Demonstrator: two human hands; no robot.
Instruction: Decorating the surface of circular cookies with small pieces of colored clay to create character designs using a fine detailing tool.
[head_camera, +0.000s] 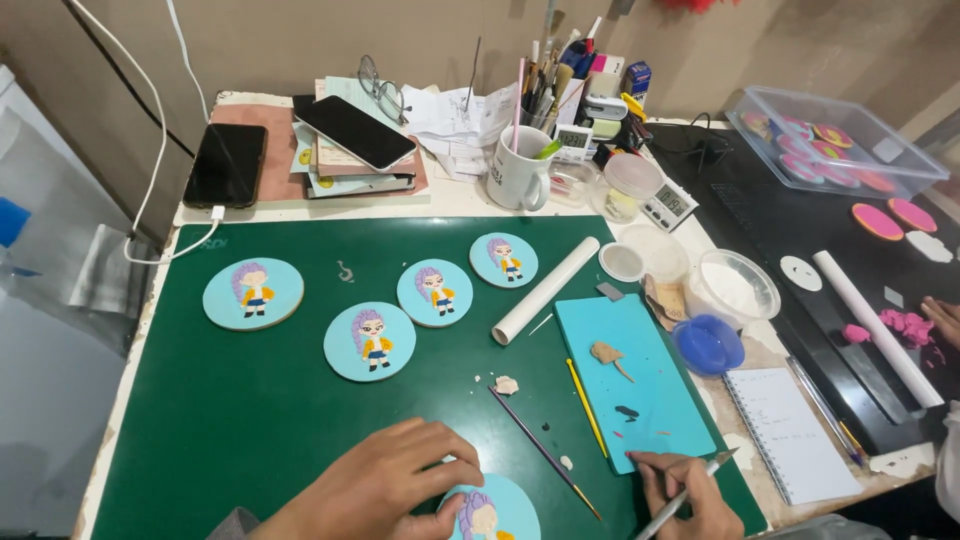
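Head view looked down on a green cutting mat (250, 400). At six o'clock, the left hand (375, 490) lay curled with its fingers pressed on a round light-blue disc (505, 512) bearing a purple-haired figure. At five o'clock, the right hand (690, 495) pinched a white modelling tool (690, 485), tip angled toward two o'clock. A thin brush (545, 452) lay between the hands. Four matching discs (370, 341) sat toward eleven o'clock, a white rolling pin (545, 290) at one o'clock beside a blue board (650, 400).
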